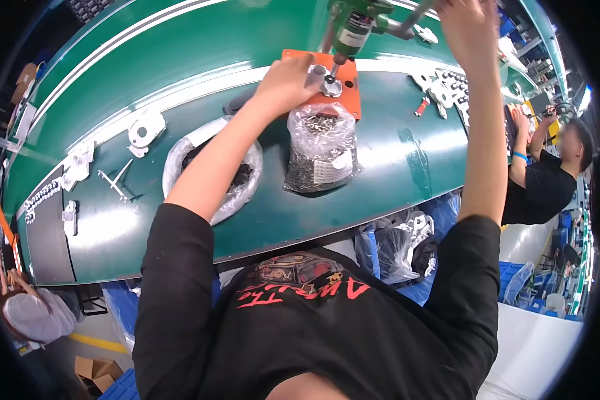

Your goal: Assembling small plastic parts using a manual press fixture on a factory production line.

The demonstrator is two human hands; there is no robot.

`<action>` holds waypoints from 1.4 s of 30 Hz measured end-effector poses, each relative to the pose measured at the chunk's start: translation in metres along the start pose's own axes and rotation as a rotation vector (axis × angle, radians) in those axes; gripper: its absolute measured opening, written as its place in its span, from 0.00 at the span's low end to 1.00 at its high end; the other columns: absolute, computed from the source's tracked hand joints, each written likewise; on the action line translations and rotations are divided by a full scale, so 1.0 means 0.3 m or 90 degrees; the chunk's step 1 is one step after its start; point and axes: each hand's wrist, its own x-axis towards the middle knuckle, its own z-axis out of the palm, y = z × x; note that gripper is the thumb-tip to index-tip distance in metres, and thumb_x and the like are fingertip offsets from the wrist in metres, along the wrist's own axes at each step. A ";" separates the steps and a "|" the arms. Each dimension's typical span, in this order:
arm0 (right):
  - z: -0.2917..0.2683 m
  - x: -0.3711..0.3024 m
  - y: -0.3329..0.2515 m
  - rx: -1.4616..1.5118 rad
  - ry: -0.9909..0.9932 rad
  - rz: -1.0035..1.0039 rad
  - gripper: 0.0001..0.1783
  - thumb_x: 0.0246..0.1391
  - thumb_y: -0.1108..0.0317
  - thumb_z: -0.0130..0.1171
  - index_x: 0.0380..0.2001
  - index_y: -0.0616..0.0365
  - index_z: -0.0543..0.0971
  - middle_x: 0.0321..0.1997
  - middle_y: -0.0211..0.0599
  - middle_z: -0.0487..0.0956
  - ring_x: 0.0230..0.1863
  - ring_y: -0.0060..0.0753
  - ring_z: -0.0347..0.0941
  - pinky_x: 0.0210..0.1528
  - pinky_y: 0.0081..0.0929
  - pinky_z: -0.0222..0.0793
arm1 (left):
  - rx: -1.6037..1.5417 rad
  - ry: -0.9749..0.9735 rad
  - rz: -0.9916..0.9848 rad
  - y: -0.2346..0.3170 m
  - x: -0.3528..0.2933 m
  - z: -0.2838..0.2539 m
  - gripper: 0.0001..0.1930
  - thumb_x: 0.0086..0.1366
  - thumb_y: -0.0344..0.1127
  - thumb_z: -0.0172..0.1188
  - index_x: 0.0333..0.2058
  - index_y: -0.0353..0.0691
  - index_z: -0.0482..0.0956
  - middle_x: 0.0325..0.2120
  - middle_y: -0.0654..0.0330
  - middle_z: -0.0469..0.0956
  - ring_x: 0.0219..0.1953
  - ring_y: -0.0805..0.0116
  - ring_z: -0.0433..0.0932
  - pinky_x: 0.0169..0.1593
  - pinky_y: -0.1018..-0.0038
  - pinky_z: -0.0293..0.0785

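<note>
Lever press [351, 44], green-bodied, stands over the far edge of the worktop [293, 220], right of its middle, its lever [407, 28] reaching up to the right. A dark mat [50, 250] covers the left end of the worktop. Between there and the press, nearer the near edge, an open clear bag of dark pieces [173, 167] lies partly behind the left forearm. An orange base plate [351, 100] sits under the press; a clear bag of small metal fasteners [322, 157] rests just in front of it, touching or nearly so.

The right hand [470, 27] is at the lever's outer end, blurred and cut off at the top; how far its grip has closed, I cannot tell. The left hand [287, 83] lies over the plate's left side. Its grip has thumb and fingertips apart at a silvery fitting [331, 88] below the ram; whether it pinches anything I cannot tell.

A white casting [145, 132] lies by the far edge, left of the press, with a thin T-shaped piece [117, 182] nearer the left end. Smallest is a red-bodied piece [422, 107] toward the far right corner.
</note>
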 end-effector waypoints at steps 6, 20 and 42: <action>-0.295 0.152 0.210 -0.141 0.051 0.214 0.28 0.60 0.49 0.40 0.53 0.61 0.67 0.54 0.41 0.70 0.55 0.35 0.65 0.58 0.32 0.53 | 0.088 -0.073 0.003 -0.080 0.055 0.044 0.28 0.52 0.55 0.57 0.49 0.48 0.69 0.45 0.52 0.71 0.57 0.56 0.62 0.63 0.52 0.41; -0.884 -0.397 0.367 -1.408 0.071 0.352 0.20 0.49 0.60 0.51 0.44 0.59 0.74 0.56 0.46 0.67 0.54 0.51 0.64 0.53 0.43 0.63 | 0.188 0.042 -0.191 -0.385 0.054 -0.162 0.23 0.51 0.49 0.60 0.43 0.42 0.75 0.39 0.48 0.75 0.44 0.51 0.72 0.47 0.58 0.66; -0.204 -0.545 0.345 -0.996 0.143 -0.120 0.08 0.45 0.76 0.59 0.31 0.61 0.72 0.31 0.39 0.73 0.34 0.34 0.72 0.37 0.26 0.67 | -0.602 0.178 -0.474 -0.219 -0.535 -0.443 0.17 0.57 0.34 0.55 0.43 0.33 0.67 0.35 0.60 0.73 0.35 0.73 0.73 0.39 0.74 0.71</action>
